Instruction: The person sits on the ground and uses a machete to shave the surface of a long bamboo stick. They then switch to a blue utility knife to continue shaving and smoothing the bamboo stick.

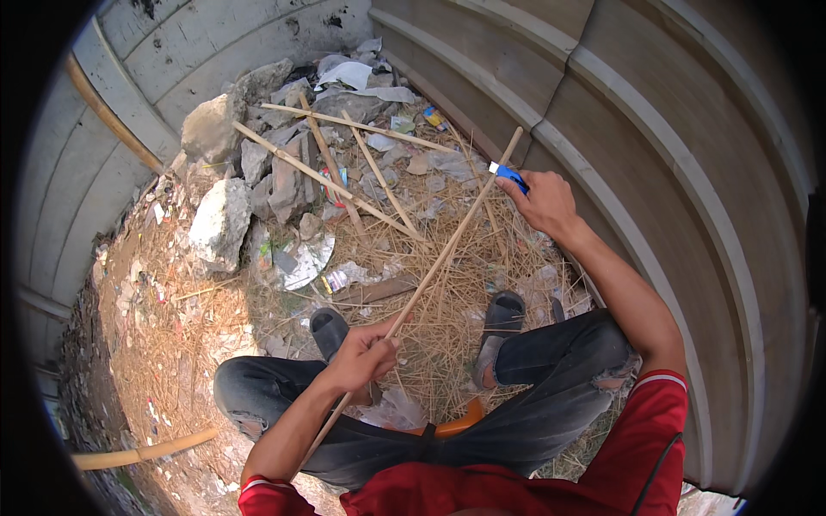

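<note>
A long, thin bamboo stick (447, 247) slants from my lap up to the right, toward the metal wall. My left hand (359, 354) is closed around its lower part, above my left knee. In my right hand (548, 203), out near the stick's far end, is a blue cutter knife (511, 178). The cutter's pale front end meets the stick a little below its tip; whether a blade is out I cannot tell. Beyond my hands, a bamboo strip (323, 177) and several others lie crossed over rubble and straw.
Corrugated metal sheeting (654, 172) rises close on my right. Rocks (219, 224) and litter are heaped ahead, by a grey panel wall (206, 52). Between my knees is part of an orange object (460, 420). A thicker bamboo piece (146, 451) lies at left.
</note>
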A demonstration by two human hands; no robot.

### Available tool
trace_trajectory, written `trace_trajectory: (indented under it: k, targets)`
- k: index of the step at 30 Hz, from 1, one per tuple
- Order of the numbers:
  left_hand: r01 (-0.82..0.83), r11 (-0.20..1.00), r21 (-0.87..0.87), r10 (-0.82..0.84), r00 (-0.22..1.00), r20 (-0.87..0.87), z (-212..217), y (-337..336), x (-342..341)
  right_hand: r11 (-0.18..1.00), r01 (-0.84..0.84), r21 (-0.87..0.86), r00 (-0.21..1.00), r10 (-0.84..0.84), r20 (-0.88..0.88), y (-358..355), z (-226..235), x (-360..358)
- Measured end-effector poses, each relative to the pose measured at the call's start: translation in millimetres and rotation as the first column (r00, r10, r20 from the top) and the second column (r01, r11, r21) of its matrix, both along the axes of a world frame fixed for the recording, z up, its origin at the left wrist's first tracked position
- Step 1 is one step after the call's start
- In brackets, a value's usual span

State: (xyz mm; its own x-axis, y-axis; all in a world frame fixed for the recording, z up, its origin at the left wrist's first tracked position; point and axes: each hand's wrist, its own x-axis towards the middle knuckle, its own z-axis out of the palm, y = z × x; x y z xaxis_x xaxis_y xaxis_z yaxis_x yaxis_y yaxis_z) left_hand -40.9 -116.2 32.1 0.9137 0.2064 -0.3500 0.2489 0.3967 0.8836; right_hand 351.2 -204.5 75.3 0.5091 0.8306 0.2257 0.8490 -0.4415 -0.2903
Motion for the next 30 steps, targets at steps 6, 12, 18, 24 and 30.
trace_trajectory:
  k: [6,12,18,24,30]
  targets:
    - [-0.003,1.000,-0.019,0.003,1.000,0.008,-1.9,-0.2,-0.2,0.994,-0.076,-0.072,0.908,0.039,-0.418,-1.2,-6.8,17.5]
    - [0.008,0.999,0.043,-0.009,1.000,0.029,-1.2,-2.2,-4.6,0.991,-0.130,-0.033,0.910,0.106,-0.401,-8.7,7.9,14.5]
    - [0.028,0.996,0.089,-0.031,0.999,0.035,-1.3,-6.6,-6.2,0.985,-0.164,-0.051,0.959,0.148,-0.241,-19.4,8.4,15.2]
    - [0.017,0.998,0.068,-0.017,1.000,0.005,-2.7,-4.7,-8.0,0.992,-0.124,-0.019,0.957,0.115,-0.265,-13.4,-12.5,11.9]
    - [0.012,0.997,0.074,-0.014,1.000,0.025,-5.5,-3.6,-5.5,0.992,-0.123,-0.023,0.023,-0.020,-1.000,-6.8,-17.7,39.6]
